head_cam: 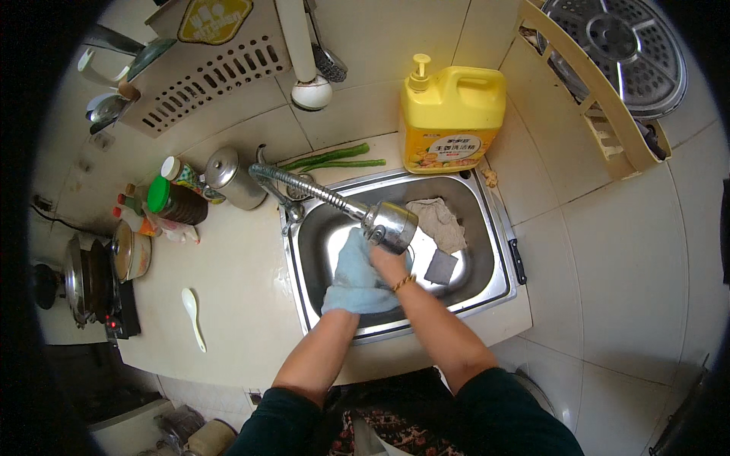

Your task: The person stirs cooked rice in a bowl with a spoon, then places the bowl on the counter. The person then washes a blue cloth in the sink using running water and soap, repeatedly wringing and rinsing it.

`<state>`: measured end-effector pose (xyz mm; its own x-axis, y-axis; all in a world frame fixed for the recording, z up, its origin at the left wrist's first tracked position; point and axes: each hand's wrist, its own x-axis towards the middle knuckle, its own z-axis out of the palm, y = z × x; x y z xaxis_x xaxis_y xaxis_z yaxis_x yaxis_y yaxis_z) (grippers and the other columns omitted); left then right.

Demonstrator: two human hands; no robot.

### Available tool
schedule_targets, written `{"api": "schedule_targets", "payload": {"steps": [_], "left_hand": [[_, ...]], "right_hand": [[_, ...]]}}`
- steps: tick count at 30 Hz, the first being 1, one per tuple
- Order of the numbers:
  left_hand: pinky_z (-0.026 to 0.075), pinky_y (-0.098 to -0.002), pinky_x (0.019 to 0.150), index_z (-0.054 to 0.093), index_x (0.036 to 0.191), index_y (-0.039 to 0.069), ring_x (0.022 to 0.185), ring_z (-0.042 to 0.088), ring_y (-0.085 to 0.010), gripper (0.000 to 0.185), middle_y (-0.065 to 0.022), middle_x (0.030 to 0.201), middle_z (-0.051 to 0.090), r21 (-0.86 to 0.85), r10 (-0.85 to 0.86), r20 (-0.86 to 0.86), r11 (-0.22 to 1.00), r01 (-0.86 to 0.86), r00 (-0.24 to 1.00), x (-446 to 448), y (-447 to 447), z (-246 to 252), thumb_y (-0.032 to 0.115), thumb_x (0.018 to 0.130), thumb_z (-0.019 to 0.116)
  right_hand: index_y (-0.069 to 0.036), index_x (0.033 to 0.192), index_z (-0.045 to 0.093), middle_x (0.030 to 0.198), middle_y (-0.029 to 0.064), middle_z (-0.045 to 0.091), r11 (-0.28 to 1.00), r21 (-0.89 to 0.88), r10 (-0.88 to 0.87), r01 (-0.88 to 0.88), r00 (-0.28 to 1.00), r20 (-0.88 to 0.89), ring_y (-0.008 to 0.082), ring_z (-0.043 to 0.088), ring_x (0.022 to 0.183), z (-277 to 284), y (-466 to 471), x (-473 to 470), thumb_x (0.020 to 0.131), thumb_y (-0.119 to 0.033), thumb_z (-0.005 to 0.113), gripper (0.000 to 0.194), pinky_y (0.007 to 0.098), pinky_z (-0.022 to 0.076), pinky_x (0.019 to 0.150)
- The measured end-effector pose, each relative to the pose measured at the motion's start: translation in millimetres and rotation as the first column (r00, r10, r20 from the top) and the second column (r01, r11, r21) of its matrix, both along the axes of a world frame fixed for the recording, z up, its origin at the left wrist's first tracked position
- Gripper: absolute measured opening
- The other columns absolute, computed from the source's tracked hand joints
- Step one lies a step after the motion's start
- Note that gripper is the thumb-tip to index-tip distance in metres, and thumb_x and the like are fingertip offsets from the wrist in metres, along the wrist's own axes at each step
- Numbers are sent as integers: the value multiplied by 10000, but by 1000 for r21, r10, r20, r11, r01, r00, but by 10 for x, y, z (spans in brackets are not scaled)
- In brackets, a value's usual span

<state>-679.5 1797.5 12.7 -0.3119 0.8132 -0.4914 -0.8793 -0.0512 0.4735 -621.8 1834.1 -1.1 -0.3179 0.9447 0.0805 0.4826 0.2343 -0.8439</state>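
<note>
A light blue cloth (356,273) hangs over the stainless steel sink (319,228), draped about both my hands. My left hand is hidden beneath its lower folds; only the wrist and forearm show, so its grip cannot be seen. My right hand (390,263) is at the cloth's right side, under the faucet head (390,228), its fingers mostly hidden. A flexible metal faucet neck (319,191) reaches over the sink from the left. In the basin, to the right, lie a crumpled beige cloth (438,222) and a grey scouring pad (441,267).
A yellow detergent jug (450,125) and green stalks (336,155) are behind the sink. A black-handled knife (517,261) lies at its right edge. Left on the counter are a white spoon (194,319), a metal canister (234,176), a green-lidded jar (177,199) and a lidded pot (131,251).
</note>
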Motion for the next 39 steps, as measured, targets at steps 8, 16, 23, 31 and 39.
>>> {"api": "schedule_targets", "payload": {"steps": [8,16,23,31,39], "left_hand": [[463,-279,600,569,868,106,697,544,-114,176,-13,792,577,12,52,-300,999,-51,953,-126,20,-190,212,978,482],[463,-324,910,480,1208,80,1000,557,-160,280,-45,1129,572,218,-211,-244,939,265,946,-7,-73,710,54,931,513],[473,-311,869,524,1134,84,994,563,-178,222,-59,1074,589,129,-175,-236,969,209,956,-617,0,656,145,923,557],[471,-311,805,598,1043,79,916,582,-179,209,-50,947,626,-44,-94,-289,995,84,953,-94,-194,-190,234,905,575],[495,-321,754,557,1090,106,823,571,-181,239,-37,912,595,28,-175,-223,982,186,959,-183,-108,-216,278,995,421]], "right_hand": [[44,759,621,750,289,619,981,-74,-192,178,921,-340,462,614,758,230,-46,-29,728,-147,638,195,509,492,687],[58,854,644,819,269,642,998,-26,-54,52,993,-102,453,618,777,1,208,242,842,-245,617,304,459,499,707],[3,1174,564,1087,78,651,485,-815,-609,-317,546,-575,198,635,975,-77,269,743,942,-177,566,294,339,500,857],[-11,730,618,694,209,613,998,63,16,-10,995,-96,413,588,633,397,-67,150,763,-224,655,218,488,458,598],[17,711,573,727,306,591,965,258,90,-42,980,-178,475,607,768,291,-358,77,793,-266,643,303,536,475,674]]}}
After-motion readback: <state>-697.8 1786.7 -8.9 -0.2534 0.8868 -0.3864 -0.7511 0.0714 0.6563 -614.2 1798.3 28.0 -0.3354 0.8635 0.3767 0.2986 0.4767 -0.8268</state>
